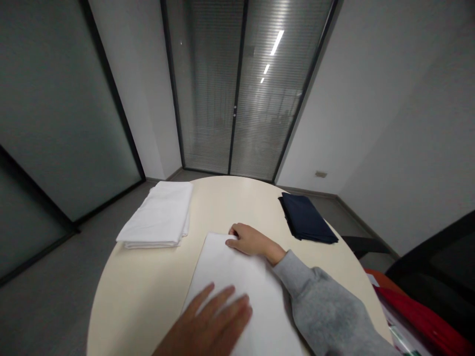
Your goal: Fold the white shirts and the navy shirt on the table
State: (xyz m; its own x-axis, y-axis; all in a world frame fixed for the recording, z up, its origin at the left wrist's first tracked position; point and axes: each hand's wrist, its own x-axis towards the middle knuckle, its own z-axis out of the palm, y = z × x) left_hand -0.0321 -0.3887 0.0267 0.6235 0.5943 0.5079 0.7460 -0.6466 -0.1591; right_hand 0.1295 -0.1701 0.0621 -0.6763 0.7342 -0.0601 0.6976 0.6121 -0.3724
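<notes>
A white folded cloth [237, 277] lies flat in front of me on the round cream table [148, 291]. My left hand [213, 321] rests palm down on its near part, fingers spread. My right hand [249, 241], in a grey sleeve, reaches to the cloth's far edge, its fingers curled on the top corner and pinching the fabric there.
A stack of folded white cloth [159, 215] sits at the table's far left. A folded dark navy cloth [306, 217] lies at the far right. A black chair back [438, 267] and red fabric [419, 311] are at the right. Glass doors with blinds stand behind.
</notes>
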